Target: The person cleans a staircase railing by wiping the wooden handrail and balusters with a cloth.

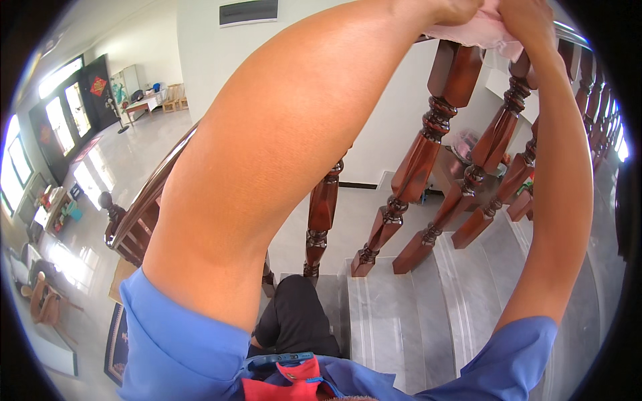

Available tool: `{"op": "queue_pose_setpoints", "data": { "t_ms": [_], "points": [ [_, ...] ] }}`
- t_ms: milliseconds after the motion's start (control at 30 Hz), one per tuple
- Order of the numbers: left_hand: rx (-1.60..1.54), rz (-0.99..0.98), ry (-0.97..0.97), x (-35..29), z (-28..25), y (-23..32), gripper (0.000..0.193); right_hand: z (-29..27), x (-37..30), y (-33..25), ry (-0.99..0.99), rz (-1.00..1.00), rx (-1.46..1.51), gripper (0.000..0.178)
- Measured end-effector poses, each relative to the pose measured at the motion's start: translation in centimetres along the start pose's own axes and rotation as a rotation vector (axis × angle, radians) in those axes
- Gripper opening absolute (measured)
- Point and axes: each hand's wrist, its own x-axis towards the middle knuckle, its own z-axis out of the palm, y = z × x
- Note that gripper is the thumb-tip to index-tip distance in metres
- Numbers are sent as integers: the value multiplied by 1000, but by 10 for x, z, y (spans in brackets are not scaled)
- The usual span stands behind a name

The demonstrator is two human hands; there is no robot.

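A pale pink cloth (483,32) lies over the dark wooden handrail at the top edge of the head view. My left hand (459,9) grips its left part, some of its fingers cut off by the picture's edge. On the cloth's right side, my right hand (527,24) is closed over it, fingertips also partly out of view. Both arms reach up and forward from blue sleeves. Just below the cloth stands a glossy turned baluster (457,73), with another baluster (491,144) to its right.
Grey stone stairs (394,321) climb to the right along the row of balusters. A lower banister (144,200) runs down on the left. Beyond it are a shiny tiled floor (160,137), a wooden chair (48,301), a table (144,102) and dark double doors (67,110).
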Motion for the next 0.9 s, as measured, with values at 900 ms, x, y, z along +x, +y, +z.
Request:
{"op": "queue_pose_setpoints", "data": {
  "t_ms": [900],
  "points": [
    [-332,-869,285,-540,-212,-353,50,76,-7,-712,-1025,-200,477,53]
  ]
}}
